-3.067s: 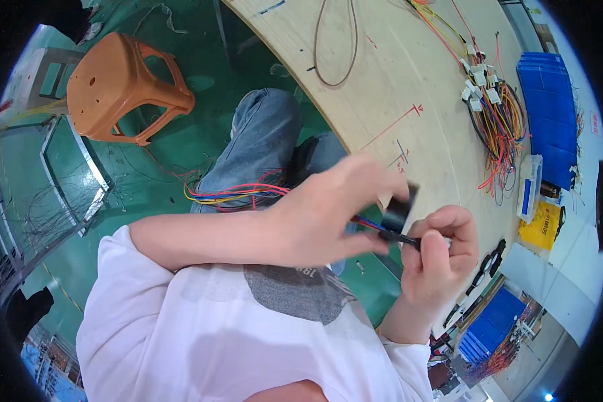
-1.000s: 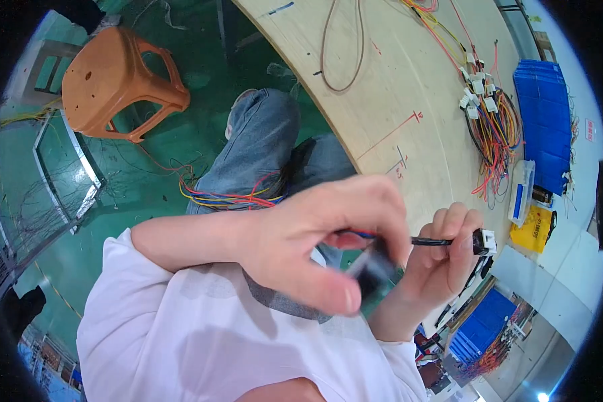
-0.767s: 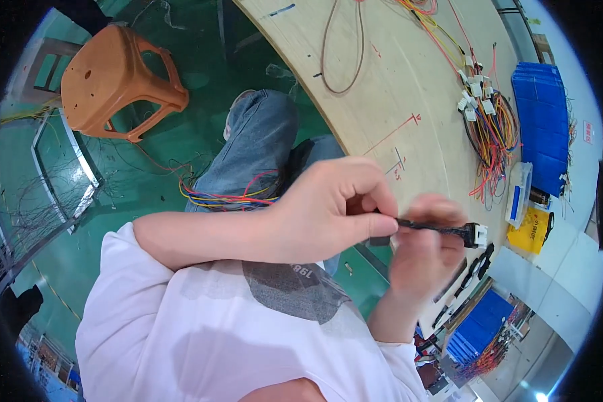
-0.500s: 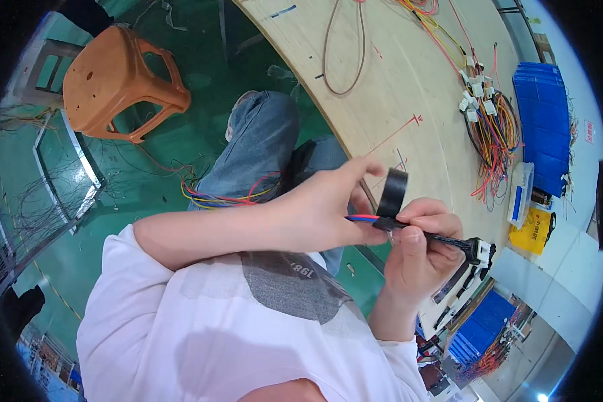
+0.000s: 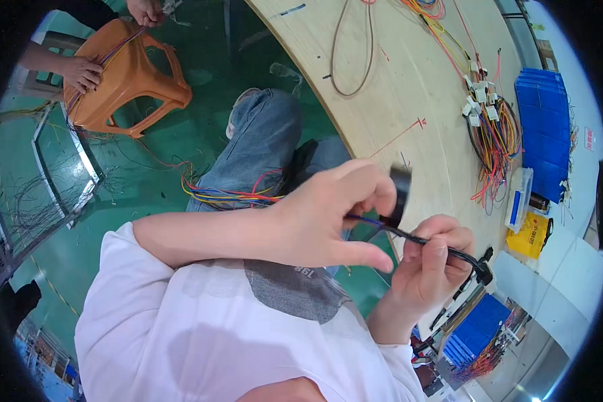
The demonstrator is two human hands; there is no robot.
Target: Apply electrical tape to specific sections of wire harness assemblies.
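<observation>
My left hand [image 5: 328, 218] grips a roll of black tape [image 5: 399, 201] between thumb and fingers, right against a thin black-wrapped wire bundle [image 5: 442, 248]. My right hand [image 5: 427, 271] is closed around that bundle just below the tape roll. The bundle ends in a small black connector [image 5: 484, 271] past my right fingers. Loose coloured wires [image 5: 228, 195] trail from it across my lap, over my jeans [image 5: 261, 144].
A curved wooden workbench [image 5: 395, 87] carries coloured wire harnesses with white connectors [image 5: 489, 127], a brown cable loop [image 5: 352, 53], blue trays [image 5: 546, 127] and a yellow packet [image 5: 530, 234]. An orange plastic stool [image 5: 124, 77] stands on the green floor, another person's hands [image 5: 80, 70] on it.
My left hand has kept circling the tape roll around the bundle, from under it to above it. My right hand has held the bundle throughout, shifting slightly.
</observation>
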